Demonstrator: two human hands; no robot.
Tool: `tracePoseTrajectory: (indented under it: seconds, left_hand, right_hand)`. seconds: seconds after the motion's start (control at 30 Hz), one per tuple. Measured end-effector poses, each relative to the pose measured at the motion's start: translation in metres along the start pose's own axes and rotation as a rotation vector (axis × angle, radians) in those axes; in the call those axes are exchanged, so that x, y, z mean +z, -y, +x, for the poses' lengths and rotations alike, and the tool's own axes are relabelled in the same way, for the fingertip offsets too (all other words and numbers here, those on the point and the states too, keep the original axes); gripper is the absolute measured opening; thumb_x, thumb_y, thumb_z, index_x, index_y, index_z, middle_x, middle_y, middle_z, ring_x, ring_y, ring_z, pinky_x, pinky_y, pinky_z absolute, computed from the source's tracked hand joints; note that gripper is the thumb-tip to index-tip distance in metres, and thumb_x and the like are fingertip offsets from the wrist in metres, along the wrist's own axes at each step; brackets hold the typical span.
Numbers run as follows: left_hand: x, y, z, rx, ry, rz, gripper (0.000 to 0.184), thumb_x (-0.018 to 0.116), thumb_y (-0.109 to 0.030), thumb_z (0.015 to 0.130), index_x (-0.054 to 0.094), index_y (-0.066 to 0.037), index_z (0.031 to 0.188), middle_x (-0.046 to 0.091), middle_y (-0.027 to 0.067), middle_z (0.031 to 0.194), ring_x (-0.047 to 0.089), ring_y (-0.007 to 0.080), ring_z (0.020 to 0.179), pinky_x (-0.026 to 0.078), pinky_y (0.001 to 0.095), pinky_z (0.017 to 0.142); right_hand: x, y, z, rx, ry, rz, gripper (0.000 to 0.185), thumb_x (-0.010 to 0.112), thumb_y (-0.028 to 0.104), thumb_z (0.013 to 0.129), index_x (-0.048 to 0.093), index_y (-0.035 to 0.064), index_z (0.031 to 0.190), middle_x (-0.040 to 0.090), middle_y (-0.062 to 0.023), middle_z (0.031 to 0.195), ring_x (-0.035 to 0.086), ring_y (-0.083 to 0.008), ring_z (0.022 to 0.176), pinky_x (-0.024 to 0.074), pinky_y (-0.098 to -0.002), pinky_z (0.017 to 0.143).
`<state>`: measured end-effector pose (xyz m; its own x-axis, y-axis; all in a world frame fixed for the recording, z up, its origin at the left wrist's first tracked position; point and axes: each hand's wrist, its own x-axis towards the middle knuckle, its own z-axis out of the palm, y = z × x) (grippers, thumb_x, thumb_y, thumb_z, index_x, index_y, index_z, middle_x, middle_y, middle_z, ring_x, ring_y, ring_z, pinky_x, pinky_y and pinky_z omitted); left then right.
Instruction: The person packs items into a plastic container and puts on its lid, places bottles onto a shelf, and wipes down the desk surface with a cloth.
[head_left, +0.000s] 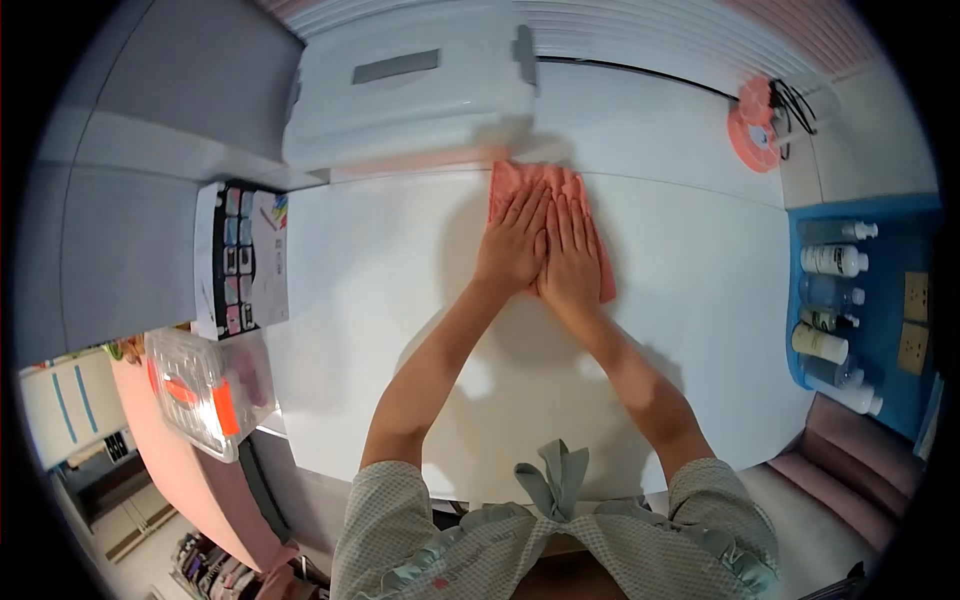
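Observation:
A pink cloth (602,262) lies spread on the white table (370,260), near its back edge. My left hand (514,243) rests flat on the left part of the cloth, its fingers stretched out and pointing away from me. Beside it, my right hand (570,255) lies flat on the cloth too, fingers extended. The two hands touch along their inner sides. Parts of the cloth are hidden beneath both palms.
Behind the cloth is a white storage box (420,105). A printed box (265,260) and a clear case with orange latches (195,390) are at the left. Several bottles stand in a blue bin (805,375) at the right. A pink fan (752,138) is back right.

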<state>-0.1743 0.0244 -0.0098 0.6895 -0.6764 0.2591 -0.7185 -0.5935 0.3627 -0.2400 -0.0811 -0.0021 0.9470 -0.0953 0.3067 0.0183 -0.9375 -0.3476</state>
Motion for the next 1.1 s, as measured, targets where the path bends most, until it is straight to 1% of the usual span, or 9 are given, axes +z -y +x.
tracePoseTrajectory:
  seconds: [0.27,0.37,0.5,0.57,0.67,0.77,0.87,0.97,1.1]
  left_hand:
    - [-0.068,0.107,-0.080,-0.293,-0.076,0.121,0.050,0.037,-0.018,0.086,0.039,-0.002,0.134,0.037,0.0123,0.141,0.030,0.0275,0.132,0.024,0.0416,0.109]
    - [-0.090,0.157,-0.106,-0.328,-0.065,0.118,0.052,0.032,-0.020,0.089,0.031,-0.003,0.139,0.027,0.0135,0.146,0.023,0.0292,0.136,0.016,0.0429,0.111]
    - [-0.115,0.199,-0.127,-0.394,-0.019,0.264,0.052,0.032,-0.018,0.090,0.030,-0.001,0.138,0.029,0.0140,0.145,0.024,0.0304,0.135,0.018,0.0419,0.111]
    - [-0.118,0.217,-0.149,-0.380,-0.079,0.279,0.051,0.031,-0.018,0.090,0.030,-0.001,0.138,0.029,0.0140,0.145,0.023,0.0296,0.136,0.016,0.0403,0.111]
    - [-0.126,0.215,-0.172,-0.477,-0.072,0.250,0.051,0.029,-0.021,0.092,0.029,-0.002,0.139,0.028,0.0136,0.145,0.020,0.0292,0.137,0.013,0.0394,0.112]
    - [-0.125,0.198,-0.196,-0.501,-0.154,0.173,0.050,0.034,-0.020,0.091,0.033,-0.003,0.138,0.031,0.0129,0.144,0.023,0.0298,0.135,0.016,0.0405,0.111]
    - [-0.127,0.166,-0.212,-0.505,-0.162,0.170,0.050,0.031,-0.022,0.092,0.032,-0.003,0.138,0.030,0.0131,0.145,0.022,0.0306,0.136,0.014,0.0427,0.111]
    - [-0.110,0.156,-0.213,-0.454,-0.136,0.315,0.049,0.028,-0.022,0.093,0.032,-0.001,0.138,0.030,0.0130,0.145,0.021,0.0319,0.136,0.014,0.0448,0.111]
    - [-0.091,0.118,-0.183,-0.479,-0.049,0.280,0.049,0.028,-0.021,0.093,0.032,0.000,0.137,0.029,0.0136,0.145,0.020,0.0323,0.136,0.015,0.0448,0.111]
  right_hand:
    - [0.063,0.120,0.045,-0.274,0.032,0.177,0.049,0.042,0.018,0.086,0.042,-0.0106,0.127,0.038,-0.0219,0.137,0.029,-0.0337,0.133,0.0179,-0.0439,0.111]
    - [0.090,0.165,0.067,-0.354,-0.021,0.229,0.050,0.044,0.018,0.084,0.044,-0.0097,0.126,0.039,-0.0219,0.137,0.030,-0.0342,0.132,0.0183,-0.0440,0.111]
    - [0.126,0.211,0.080,-0.367,-0.038,0.310,0.050,0.046,0.018,0.081,0.046,-0.0075,0.124,0.041,-0.0223,0.135,0.033,-0.0357,0.130,0.0197,-0.0441,0.111]
    - [0.138,0.232,0.076,-0.391,-0.042,0.322,0.051,0.046,0.018,0.081,0.046,-0.0069,0.125,0.042,-0.0226,0.133,0.034,-0.0366,0.129,0.0202,-0.0445,0.110]
    - [0.143,0.250,0.061,-0.405,0.024,0.387,0.052,0.046,0.018,0.080,0.045,-0.0066,0.126,0.043,-0.0232,0.132,0.035,-0.0374,0.127,0.0206,-0.0453,0.110]
    - [0.135,0.255,0.035,-0.396,0.057,0.417,0.052,0.046,0.018,0.081,0.044,-0.0062,0.126,0.044,-0.0226,0.132,0.035,-0.0365,0.128,0.0199,-0.0453,0.110]
    - [0.122,0.252,0.010,-0.391,0.053,0.363,0.052,0.044,0.020,0.082,0.044,-0.0055,0.127,0.043,-0.0210,0.133,0.034,-0.0348,0.128,0.0182,-0.0446,0.111]
    - [0.111,0.237,0.000,-0.382,0.106,0.315,0.051,0.042,0.021,0.084,0.044,-0.0038,0.129,0.042,-0.0171,0.136,0.032,-0.0310,0.131,0.0159,-0.0427,0.112]
    - [0.083,0.195,-0.007,-0.342,0.080,0.281,0.049,0.042,0.021,0.086,0.045,-0.0014,0.129,0.042,-0.0137,0.137,0.031,-0.0274,0.132,0.0168,-0.0409,0.112]
